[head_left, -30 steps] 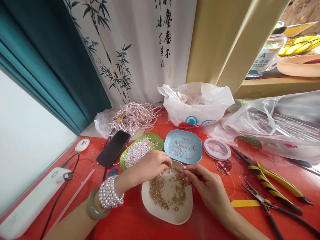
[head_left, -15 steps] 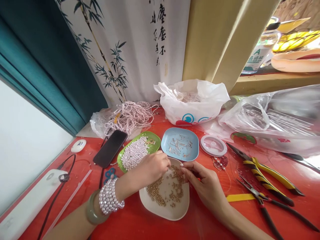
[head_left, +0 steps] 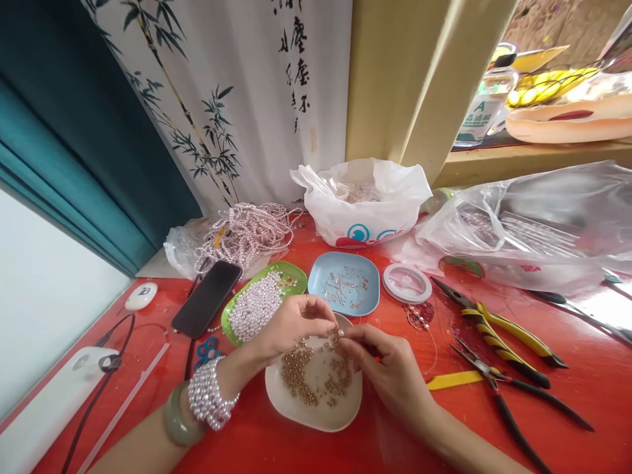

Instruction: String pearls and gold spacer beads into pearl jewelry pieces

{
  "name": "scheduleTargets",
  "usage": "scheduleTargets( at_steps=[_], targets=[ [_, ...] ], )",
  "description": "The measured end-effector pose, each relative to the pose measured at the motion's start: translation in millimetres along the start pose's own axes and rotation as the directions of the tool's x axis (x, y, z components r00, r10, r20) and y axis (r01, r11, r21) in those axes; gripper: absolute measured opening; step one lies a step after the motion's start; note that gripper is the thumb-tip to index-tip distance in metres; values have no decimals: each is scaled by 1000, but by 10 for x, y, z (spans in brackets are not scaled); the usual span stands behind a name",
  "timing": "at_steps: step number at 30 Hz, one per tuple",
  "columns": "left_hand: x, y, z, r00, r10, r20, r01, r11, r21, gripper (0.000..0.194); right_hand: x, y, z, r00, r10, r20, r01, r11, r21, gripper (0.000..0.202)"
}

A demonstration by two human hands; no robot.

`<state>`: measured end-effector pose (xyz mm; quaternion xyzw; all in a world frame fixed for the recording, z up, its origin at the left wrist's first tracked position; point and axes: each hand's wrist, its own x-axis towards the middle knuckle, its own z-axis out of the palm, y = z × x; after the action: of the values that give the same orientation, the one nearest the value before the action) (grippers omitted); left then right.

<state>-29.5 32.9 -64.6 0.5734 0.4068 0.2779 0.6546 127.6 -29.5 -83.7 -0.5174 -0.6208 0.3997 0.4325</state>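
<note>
- Over the near rim of the white dish [head_left: 345, 415], both hands meet fingertip to fingertip, with a tiny gold-coloured bead [head_left: 337, 335] pinched between them, just above the heap of gold beads [head_left: 301, 372] that lies in the dish.
- On the left hand [head_left: 291, 324], thumb and forefinger are closed together in a fine pinch at the bead; the other fingers [head_left: 312, 304] curl loosely above it.
- The right hand [head_left: 390, 368] also has its fingers closed into a pinch, tips touching those of the left; whether it holds a thread or a pin as well is too small to tell.
- By my judgement, the step in hand is picking one bead out of the heap and lining it up between the two pinches, a threading-type move.
- The next move would call for a steady, small alignment: the bead's hole turned toward whatever the right hand feeds, both hands kept low over the dish so a dropped bead falls back in.
- The left wrist wears a pearl bracelet [head_left: 210, 401] and a pale green bangle [head_left: 178, 418].
- Just beyond the white dish sit a green dish [head_left: 296, 273] filled with pearls [head_left: 254, 306] and a blue dish [head_left: 368, 299] of small metal findings, with a spool of clear cord [head_left: 407, 283] beside it.
- To the right on the red surface [head_left: 582, 382] lie yellow-handled pliers [head_left: 498, 332] and dark-handled pliers [head_left: 513, 401].
- Farther left lie a black phone [head_left: 207, 298] and a tangle of pearl strands [head_left: 244, 230]; a white plastic bag [head_left: 363, 201] stands at the back.
</note>
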Motion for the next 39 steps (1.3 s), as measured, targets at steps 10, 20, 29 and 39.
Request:
scheduleTargets(
  at_steps=[10,20,29,39],
  targets=[
    [-11,4,15,995,-92,39,99,941,-322,16,-2,-51,-16,995,88,55,-94,989,111,21],
    [20,3,22,994,-112,6,106,915,-390,16,27,-62,-25,980,149,132,-170,972,164,26],
    [27,-26,5,991,-131,-14,117,920,-375,18,49,-41,-32,973,169,155,-194,967,164,26],
    [36,-52,11,999,-42,-17,36,958,-284,16,65,-37,-38,974,170,147,-191,971,142,25]
  ],
)
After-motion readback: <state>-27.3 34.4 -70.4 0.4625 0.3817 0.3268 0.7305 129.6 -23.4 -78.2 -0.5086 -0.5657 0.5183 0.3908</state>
